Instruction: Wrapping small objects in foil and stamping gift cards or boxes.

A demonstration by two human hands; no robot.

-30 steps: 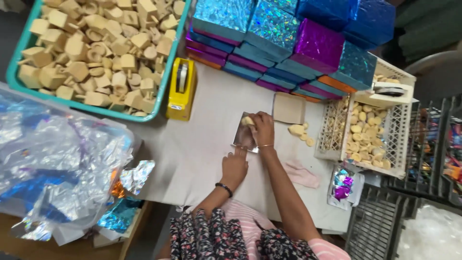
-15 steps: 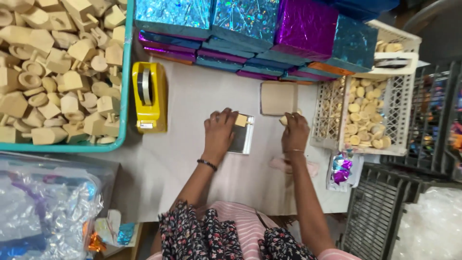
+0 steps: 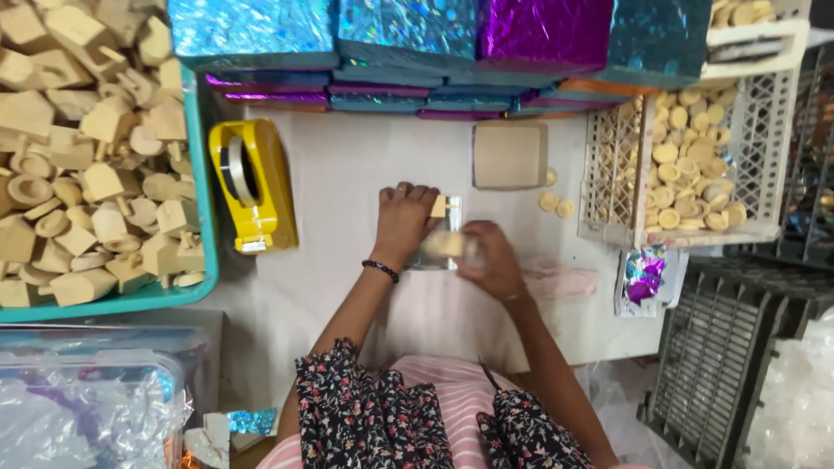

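Foil sheet (image 3: 439, 234), small and shiny, lies flat on the white worktop (image 3: 347, 174) directly between the two hands, with a pale wooden piece (image 3: 445, 243) resting on it. Its long axis runs away from the person, toward the stacked boxes. The left hand (image 3: 404, 224) sits on the sheet's left edge, fingers curled over the top corner and pressing down, where a small tan block (image 3: 439, 207) shows at the fingertips. The right hand (image 3: 491, 260) comes in from the lower right and is blurred; it seems loosely closed around the wooden piece and the sheet's right edge, though how firmly it grips I cannot tell. Both hands touch the sheet, so neither is clearly the nearer.

Beyond the hands, just ahead, lies a flat square wooden tile (image 3: 511, 155), and to its right two small wooden discs (image 3: 556, 205). Further right stands a white lattice basket (image 3: 756, 139) full of such discs. Left of the left hand stands a yellow tape dispenser (image 3: 252, 187), and past it a teal tray (image 3: 201, 217) heaped with wooden shapes. Glittering wrapped boxes (image 3: 408, 43) are stacked at the far edge.
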